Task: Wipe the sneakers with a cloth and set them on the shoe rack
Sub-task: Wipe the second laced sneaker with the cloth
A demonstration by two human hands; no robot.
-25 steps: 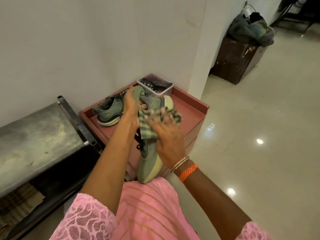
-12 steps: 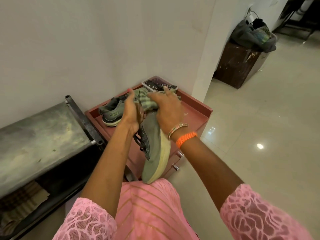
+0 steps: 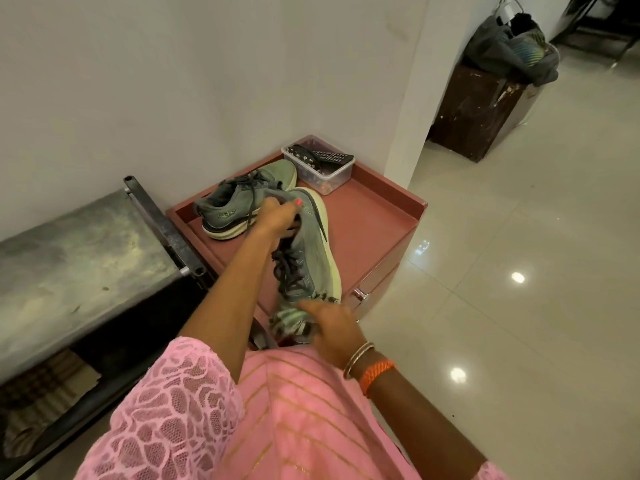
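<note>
Sneaker (image 3: 306, 251) (held) over cabinet edge (image 3: 377, 275)

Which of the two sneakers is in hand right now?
The nearer sneaker, gripped by the left hand while the right hand presses the cloth on it. The other sneaker sits untouched on the cabinet top.

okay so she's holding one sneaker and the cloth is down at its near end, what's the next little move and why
Probably draw the cloth back up along the held sneaker. The right hand presses it at the near end, the left hand grips the far end, so the shoe seems mid-wipe.
</note>
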